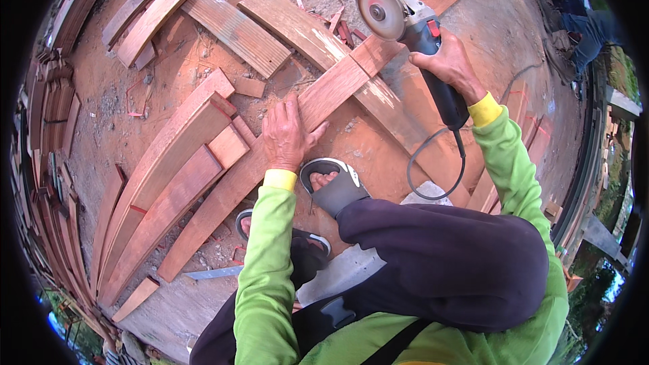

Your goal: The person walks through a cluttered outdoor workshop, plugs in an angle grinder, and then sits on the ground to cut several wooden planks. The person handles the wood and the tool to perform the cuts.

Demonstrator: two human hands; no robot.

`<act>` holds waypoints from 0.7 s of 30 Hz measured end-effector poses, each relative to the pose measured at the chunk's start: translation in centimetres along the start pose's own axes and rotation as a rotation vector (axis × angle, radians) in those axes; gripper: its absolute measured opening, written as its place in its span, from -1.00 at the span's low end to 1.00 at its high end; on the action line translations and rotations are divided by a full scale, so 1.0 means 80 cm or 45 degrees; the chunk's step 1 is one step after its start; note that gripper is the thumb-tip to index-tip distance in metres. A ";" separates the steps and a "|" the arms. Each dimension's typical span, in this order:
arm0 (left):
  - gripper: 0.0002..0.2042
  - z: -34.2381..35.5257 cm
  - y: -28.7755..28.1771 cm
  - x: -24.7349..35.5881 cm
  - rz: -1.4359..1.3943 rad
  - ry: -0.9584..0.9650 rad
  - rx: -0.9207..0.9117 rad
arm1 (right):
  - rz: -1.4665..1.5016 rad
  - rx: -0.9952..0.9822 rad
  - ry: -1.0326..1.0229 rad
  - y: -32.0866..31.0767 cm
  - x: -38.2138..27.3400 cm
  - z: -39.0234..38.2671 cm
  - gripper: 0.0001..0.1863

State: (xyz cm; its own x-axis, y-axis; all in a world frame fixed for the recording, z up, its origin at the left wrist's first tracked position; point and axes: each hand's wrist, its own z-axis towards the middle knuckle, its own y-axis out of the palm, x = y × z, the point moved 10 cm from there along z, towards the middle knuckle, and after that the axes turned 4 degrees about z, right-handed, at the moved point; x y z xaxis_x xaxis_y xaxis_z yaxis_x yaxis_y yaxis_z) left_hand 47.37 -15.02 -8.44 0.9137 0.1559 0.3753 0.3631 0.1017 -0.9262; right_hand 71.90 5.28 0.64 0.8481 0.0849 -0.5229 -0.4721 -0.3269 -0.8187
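My right hand (454,67) is wrapped round the dark body of an angle grinder (439,88), with the thumb toward its head. The grinder's round disc (380,11) is raised just above a long reddish wooden board (334,91). A dark line crosses that board below the disc. Whether the disc spins cannot be made out. My left hand (287,134) lies across the same board, closed on it, with fingers over the far side and thumb at the near edge. The board slants from lower left to upper right, over a pale, scraped plank (297,27).
Curved planks (165,142) lie to the left, and more boards (223,23) at the upper left. The grinder's cable (412,169) loops at the right. My sandalled foot (334,182) is close to the board. A metal ruler-like strip (213,273) lies near the lower left.
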 end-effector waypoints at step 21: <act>-0.25 0.156 0.050 0.161 0.013 0.204 -0.114 | 0.605 0.519 0.384 -0.128 0.088 -0.062 -0.70</act>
State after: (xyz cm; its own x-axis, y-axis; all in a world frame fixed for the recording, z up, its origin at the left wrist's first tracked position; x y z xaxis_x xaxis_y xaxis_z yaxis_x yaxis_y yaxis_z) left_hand 58.28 -0.37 -6.86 0.9322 -0.0025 0.3620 0.3620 0.0122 -0.9321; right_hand 83.92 4.59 6.50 0.5293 -0.2645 -0.8061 -0.8112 0.1207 -0.5722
